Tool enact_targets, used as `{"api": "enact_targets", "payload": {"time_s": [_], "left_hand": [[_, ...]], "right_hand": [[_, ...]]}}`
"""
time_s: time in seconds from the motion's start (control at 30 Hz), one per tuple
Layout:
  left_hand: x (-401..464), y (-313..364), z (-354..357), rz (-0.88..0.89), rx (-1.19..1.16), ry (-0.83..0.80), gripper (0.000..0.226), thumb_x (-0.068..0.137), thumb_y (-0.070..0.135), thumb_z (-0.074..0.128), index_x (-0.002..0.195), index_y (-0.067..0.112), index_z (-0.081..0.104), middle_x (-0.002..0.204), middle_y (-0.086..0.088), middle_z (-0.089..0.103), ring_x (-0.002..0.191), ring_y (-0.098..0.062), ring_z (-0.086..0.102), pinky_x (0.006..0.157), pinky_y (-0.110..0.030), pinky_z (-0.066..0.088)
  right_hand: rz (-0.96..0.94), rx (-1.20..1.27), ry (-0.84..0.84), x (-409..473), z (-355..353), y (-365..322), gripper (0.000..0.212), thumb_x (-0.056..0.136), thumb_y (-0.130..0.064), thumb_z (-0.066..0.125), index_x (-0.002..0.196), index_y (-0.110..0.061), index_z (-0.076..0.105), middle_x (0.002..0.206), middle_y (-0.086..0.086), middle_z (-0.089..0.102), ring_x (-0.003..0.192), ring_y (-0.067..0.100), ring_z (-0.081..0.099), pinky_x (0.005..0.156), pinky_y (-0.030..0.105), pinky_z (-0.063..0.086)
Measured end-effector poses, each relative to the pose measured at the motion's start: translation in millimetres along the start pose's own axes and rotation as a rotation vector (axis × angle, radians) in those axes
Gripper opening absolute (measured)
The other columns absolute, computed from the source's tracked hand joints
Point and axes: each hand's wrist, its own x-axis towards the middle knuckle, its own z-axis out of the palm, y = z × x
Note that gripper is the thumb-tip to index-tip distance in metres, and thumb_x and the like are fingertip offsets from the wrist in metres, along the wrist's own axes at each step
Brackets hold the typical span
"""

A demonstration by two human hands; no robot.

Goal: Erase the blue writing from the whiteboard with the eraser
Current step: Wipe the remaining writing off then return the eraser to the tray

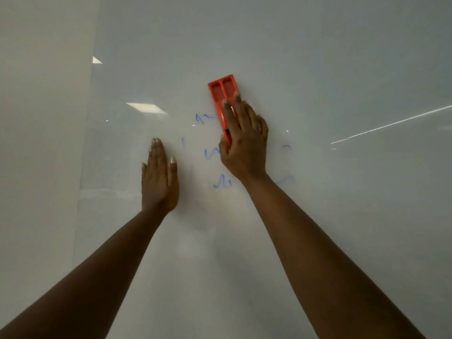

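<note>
A glossy whiteboard (281,57) fills the view. My right hand (245,140) grips a red-orange eraser (221,94) and presses it upright against the board, over the blue writing. Bits of blue writing (211,152) show left of that hand in three rows, with fainter blue smears (285,179) to its right. The rest of the writing is hidden under the hand and eraser. My left hand (159,177) lies flat on the board, fingers together, left of the writing and holding nothing.
The board's left edge (85,143) meets a plain pale wall (41,143). Ceiling lights reflect in the board as a bright patch (145,108) and a diagonal streak (391,124).
</note>
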Motion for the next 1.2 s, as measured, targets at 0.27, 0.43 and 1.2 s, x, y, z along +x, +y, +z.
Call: {"api": "enact_targets", "payload": {"time_s": [0.27, 0.43, 1.2], "left_hand": [[7, -7, -10, -0.184, -0.419, 0.043, 0.045, 0.101, 0.035, 0.014, 0.146, 0.026, 0.014, 0.157, 0.003, 0.014, 0.142, -0.014, 0.016, 0.114, -0.026, 0.013], [9, -12, -9, -0.18, -0.535, 0.037, 0.045, 0.102, 0.032, 0.013, 0.145, 0.019, 0.013, 0.156, -0.001, 0.016, 0.143, -0.011, 0.013, 0.119, -0.034, 0.007], [4, -2, -8, -0.159, -0.203, 0.095, 0.046, 0.102, 0.033, 0.015, 0.146, 0.02, 0.022, 0.154, 0.001, 0.024, 0.142, -0.02, 0.019, 0.114, -0.028, 0.011]], "right_hand": [[-0.354, 0.057, -0.192, -35, 7, -11, 0.067, 0.074, -0.015, 0.063, 0.138, -0.014, 0.043, 0.147, 0.009, 0.039, 0.131, 0.026, 0.041, 0.107, 0.045, 0.026], [-0.509, 0.051, -0.299, -74, -2, -6, 0.067, 0.072, -0.016, 0.064, 0.136, -0.016, 0.046, 0.146, 0.008, 0.041, 0.13, 0.024, 0.043, 0.107, 0.043, 0.029], [-0.135, -0.122, 0.029, -15, -66, 93, 0.058, 0.079, -0.011, 0.065, 0.134, -0.007, 0.047, 0.14, 0.019, 0.045, 0.119, 0.038, 0.051, 0.096, 0.049, 0.039]]}}
